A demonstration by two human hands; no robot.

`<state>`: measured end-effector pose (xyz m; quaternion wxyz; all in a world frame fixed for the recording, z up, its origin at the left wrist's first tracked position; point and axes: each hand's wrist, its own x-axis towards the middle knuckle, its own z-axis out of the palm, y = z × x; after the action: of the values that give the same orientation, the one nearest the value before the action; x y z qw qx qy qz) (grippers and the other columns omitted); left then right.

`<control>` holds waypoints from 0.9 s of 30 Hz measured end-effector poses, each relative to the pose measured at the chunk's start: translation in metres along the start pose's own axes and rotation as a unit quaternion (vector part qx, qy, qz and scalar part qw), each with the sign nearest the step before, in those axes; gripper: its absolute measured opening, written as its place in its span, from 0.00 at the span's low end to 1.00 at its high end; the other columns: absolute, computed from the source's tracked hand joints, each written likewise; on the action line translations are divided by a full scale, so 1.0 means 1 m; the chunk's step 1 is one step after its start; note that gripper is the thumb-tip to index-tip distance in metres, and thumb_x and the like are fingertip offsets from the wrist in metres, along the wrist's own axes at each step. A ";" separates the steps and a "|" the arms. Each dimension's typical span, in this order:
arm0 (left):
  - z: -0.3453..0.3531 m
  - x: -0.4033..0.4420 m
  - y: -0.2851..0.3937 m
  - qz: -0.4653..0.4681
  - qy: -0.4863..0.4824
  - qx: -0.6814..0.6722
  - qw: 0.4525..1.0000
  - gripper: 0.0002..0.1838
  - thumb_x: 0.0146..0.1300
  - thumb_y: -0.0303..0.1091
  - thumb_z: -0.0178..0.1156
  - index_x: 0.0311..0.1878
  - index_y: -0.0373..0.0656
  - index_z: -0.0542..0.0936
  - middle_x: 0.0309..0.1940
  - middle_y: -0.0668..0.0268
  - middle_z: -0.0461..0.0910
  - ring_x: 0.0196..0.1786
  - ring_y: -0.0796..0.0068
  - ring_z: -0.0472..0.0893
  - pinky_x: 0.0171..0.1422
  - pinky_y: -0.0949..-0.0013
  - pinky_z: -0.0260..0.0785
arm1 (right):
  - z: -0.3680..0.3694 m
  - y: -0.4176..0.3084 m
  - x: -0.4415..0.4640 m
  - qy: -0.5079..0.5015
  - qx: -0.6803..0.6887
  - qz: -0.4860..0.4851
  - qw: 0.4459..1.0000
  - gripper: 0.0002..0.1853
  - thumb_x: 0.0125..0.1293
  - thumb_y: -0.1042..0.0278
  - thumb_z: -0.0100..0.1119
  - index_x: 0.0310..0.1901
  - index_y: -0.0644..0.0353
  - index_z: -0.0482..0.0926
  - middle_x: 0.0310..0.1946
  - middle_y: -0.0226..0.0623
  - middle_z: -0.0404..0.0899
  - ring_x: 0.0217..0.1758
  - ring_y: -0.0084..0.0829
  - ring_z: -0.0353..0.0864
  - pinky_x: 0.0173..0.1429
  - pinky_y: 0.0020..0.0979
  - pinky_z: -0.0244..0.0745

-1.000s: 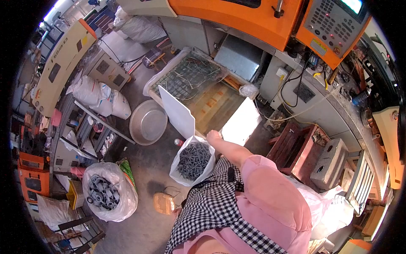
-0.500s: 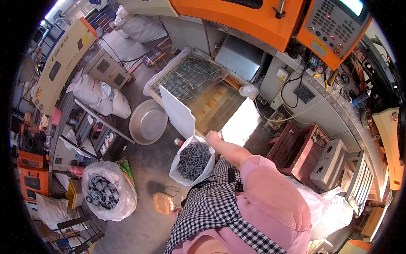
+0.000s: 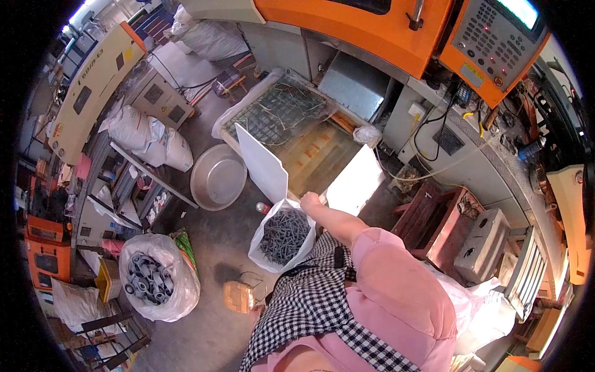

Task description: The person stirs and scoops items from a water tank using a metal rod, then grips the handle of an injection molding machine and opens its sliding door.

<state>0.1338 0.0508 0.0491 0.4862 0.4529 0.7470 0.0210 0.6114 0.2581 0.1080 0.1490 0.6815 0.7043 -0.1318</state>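
Observation:
My right hand [image 3: 312,200] is closed at the upper rim of a white bag [image 3: 259,258] full of thin grey plastic pieces [image 3: 285,235]. Whatever its fingers grip is too small to make out. White panels [image 3: 263,162] rise on both sides of a wide bin [image 3: 319,158] just beyond it. Of my left hand [image 3: 256,309] only a sliver shows beside the checked apron, next to a tan object [image 3: 238,296] with a thin wire loop; its fingers are hidden.
A bag of grey rings [image 3: 149,279] stands at the lower left. A metal basin [image 3: 218,177] and a red can [image 3: 263,208] are on the floor. An orange machine [image 3: 372,28] spans the top, with a control panel [image 3: 496,46]. A reddish wooden box [image 3: 437,220] lies right.
The view has shifted slightly, so the machine and control panel sit a little further right. My right hand stays at the bag's rim.

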 end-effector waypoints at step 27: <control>0.007 0.001 0.012 0.001 0.013 -0.011 1.000 0.15 0.47 0.36 0.56 0.35 0.34 0.78 0.24 0.63 0.77 0.29 0.76 0.74 0.33 0.74 0.66 | 0.007 -0.001 -0.009 0.018 0.001 0.001 1.000 0.09 0.48 0.69 0.52 0.31 0.55 0.81 0.30 0.30 0.80 0.33 0.30 0.80 0.31 0.29 0.73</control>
<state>0.1466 0.0557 0.0498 0.4815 0.4476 0.7527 0.0357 0.6105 0.2474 0.1047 0.1362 0.6842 0.7063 -0.1201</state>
